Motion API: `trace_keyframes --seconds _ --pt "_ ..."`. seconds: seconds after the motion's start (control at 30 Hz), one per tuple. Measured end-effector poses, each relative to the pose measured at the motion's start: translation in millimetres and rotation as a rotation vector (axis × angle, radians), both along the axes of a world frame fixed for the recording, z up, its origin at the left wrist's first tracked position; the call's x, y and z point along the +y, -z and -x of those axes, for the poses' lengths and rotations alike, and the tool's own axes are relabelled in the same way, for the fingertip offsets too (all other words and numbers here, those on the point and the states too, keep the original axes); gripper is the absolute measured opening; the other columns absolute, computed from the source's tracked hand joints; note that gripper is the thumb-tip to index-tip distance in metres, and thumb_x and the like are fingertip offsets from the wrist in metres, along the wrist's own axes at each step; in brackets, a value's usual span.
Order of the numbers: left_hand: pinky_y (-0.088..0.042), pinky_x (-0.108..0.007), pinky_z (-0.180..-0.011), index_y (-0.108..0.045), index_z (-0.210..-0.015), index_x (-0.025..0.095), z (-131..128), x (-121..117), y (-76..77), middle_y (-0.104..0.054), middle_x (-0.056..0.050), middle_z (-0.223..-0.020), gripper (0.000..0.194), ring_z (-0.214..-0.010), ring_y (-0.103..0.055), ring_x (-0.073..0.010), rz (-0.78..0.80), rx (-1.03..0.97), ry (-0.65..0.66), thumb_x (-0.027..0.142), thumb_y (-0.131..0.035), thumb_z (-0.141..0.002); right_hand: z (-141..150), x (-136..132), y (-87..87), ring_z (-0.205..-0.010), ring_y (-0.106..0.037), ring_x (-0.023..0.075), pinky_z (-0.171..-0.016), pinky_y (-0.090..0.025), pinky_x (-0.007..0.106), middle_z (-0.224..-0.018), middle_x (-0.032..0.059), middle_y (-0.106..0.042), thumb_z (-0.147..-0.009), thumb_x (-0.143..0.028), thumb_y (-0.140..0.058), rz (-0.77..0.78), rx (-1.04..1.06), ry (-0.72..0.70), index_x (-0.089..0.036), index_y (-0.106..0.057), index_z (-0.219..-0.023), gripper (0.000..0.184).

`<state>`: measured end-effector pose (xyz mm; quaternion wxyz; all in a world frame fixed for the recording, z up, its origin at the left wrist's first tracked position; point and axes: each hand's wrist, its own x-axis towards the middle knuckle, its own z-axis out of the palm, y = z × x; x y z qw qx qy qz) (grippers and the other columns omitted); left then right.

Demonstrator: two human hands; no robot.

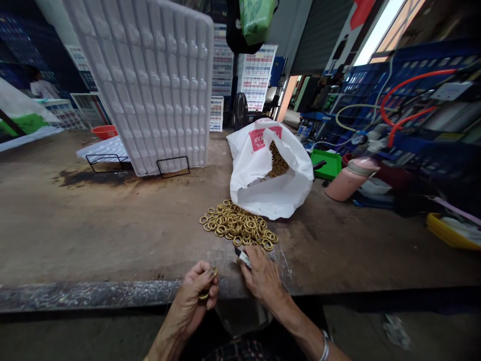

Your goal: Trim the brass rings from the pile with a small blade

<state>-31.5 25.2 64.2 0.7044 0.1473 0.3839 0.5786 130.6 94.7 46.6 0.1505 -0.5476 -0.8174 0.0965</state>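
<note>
My left hand (193, 293) is closed at the table's front edge, pinching a brass-coloured ring (215, 272). Lower in the same fingers, a bit of another ring (203, 296) shows. To the right, my right hand (262, 276) is wrapped around a small tool (245, 258) with a pale handle and a dark tip; its exact kind is unclear. That tip points toward a loose pile of brass-coloured rings (240, 225) just beyond the hand. Behind the pile, a torn white sack (270, 203) lies on its side, with more rings (278, 163) visible inside.
Two wire stands (173, 166) hold ribbed plastic trays (165, 90) at the back left. A pink bottle (345, 183), a green tray (327, 164) and a yellow basket (451, 231) are on the right. The brown table (112, 235) ends at a worn front edge.
</note>
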Motion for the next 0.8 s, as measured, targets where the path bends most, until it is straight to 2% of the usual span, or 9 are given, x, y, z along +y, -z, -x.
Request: trace_keyframes --seconds 0.13,0.23,0.4,0.53,0.63,0.7,0.8 --pt "-0.027 -0.014 -0.036 -0.048 -0.086 0.020 -1.7 1.1 0.8 -0.047 0.006 -0.059 0.030 -0.044 -0.041 -0.0047 -0.011 -0.016 0.001 0.025 -0.070 -0.067 0.5 -1.4 7.3 -0.077 -0.057 0.0158 -0.062 -0.035 0.024 -0.091 0.0033 -0.062 -0.077 -0.011 -0.045 0.007 0.103 -0.077 -0.020 -0.051 -0.099 0.025" --pt "-0.028 -0.014 -0.037 -0.049 -0.098 0.018 0.0 1.7 -0.1 -0.048 0.005 -0.061 0.035 -0.045 -0.042 -0.0043 0.008 -0.049 0.008 0.023 -0.069 -0.069 1.8 -0.1 9.8 -0.083 -0.057 0.0160 -0.067 -0.038 0.024 -0.093 0.0045 -0.062 -0.073 -0.006 -0.042 0.015 0.211 -0.143 -0.019 -0.052 -0.099 0.031" --pt "-0.030 -0.014 -0.039 -0.052 -0.083 0.015 4.9 3.4 0.4 -0.054 0.000 -0.070 0.026 -0.054 -0.049 -0.0069 0.048 -0.153 -0.017 0.024 -0.070 -0.067 8.9 2.5 3.9 -0.080 -0.056 0.0150 -0.071 -0.042 0.025 -0.085 0.0043 -0.062 -0.080 -0.014 -0.040 0.107 0.450 -0.226 -0.020 -0.056 -0.088 0.018" --pt "-0.031 -0.014 -0.040 -0.049 -0.073 0.015 4.9 6.8 2.2 -0.057 -0.001 -0.075 0.024 -0.061 -0.053 -0.0088 0.059 -0.146 -0.060 0.024 -0.071 -0.067 16.8 0.6 -7.0 -0.077 -0.056 0.0137 -0.071 -0.042 0.024 -0.082 0.0023 -0.062 -0.080 -0.016 -0.041 0.230 0.588 -0.256 -0.020 -0.055 -0.087 0.016" --pt "-0.030 -0.013 -0.038 -0.047 -0.069 0.015 1.9 9.4 3.1 -0.055 0.001 -0.068 0.026 -0.054 -0.049 -0.0066 0.045 -0.051 -0.082 0.026 -0.071 -0.066 22.5 -2.0 -15.5 -0.071 -0.056 0.0125 -0.066 -0.042 0.023 -0.077 0.0007 -0.061 -0.078 -0.017 -0.044 0.274 0.648 -0.253 -0.019 -0.055 -0.088 0.015" --pt "-0.029 -0.014 -0.037 -0.047 -0.069 0.016 -0.7 9.9 3.7 -0.051 0.004 -0.059 0.027 -0.047 -0.043 -0.0054 0.022 0.082 -0.088 0.032 -0.069 -0.068 25.9 -3.4 -21.1 -0.066 -0.054 0.0114 -0.062 -0.041 0.021 -0.073 -0.0007 -0.059 -0.078 -0.018 -0.045 0.297 0.678 -0.236 -0.019 -0.054 -0.085 0.012" --pt "-0.028 -0.015 -0.036 -0.052 -0.082 0.017 -3.9 8.0 6.0 -0.047 0.006 -0.051 0.028 -0.041 -0.037 -0.0054 0.008 0.293 -0.080 0.042 -0.061 -0.073 29.9 -4.7 -29.1 -0.060 -0.050 0.0097 -0.056 -0.038 0.019 -0.067 -0.0026 -0.055 -0.077 -0.020 -0.046 0.337 0.687 -0.230 -0.019 -0.053 -0.077 0.006"
